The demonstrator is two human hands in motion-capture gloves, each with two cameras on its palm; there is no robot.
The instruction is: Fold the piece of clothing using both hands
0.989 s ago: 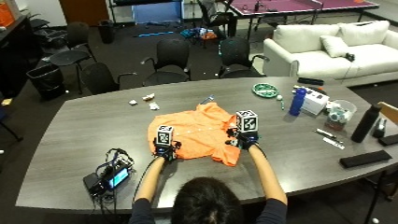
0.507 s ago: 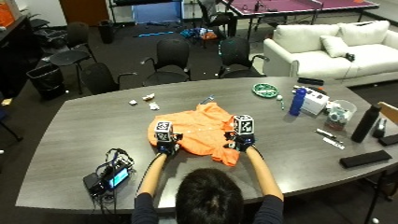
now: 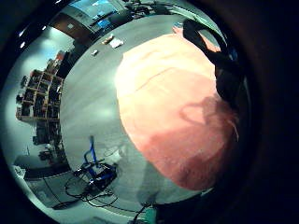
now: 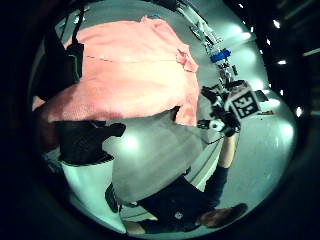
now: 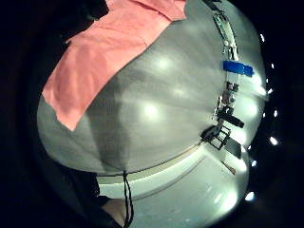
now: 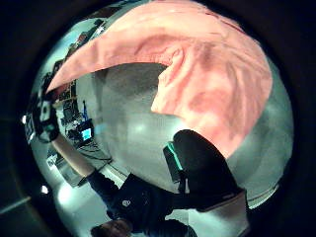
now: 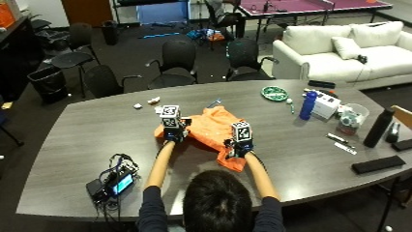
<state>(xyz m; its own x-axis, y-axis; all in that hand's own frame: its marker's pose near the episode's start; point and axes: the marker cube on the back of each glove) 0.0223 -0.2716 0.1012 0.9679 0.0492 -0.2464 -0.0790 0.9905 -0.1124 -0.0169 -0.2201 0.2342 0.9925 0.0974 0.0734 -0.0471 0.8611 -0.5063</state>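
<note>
An orange shirt lies crumpled at the middle of the grey table, just ahead of the person. The left hand sits on its 9 o'clock edge, the right hand on its 4 o'clock corner; whether their fingers pinch the cloth or lie flat cannot be told. Bare tabletop spreads toward 9 and toward 3 o'clock. A blue bottle stands well apart at 2 o'clock, a device with cables at 8.

Big grey bench with an orange shirt lying mid-bench, cabled gadget at the near left, blue bottle, green plate and black bottle off right.
</note>
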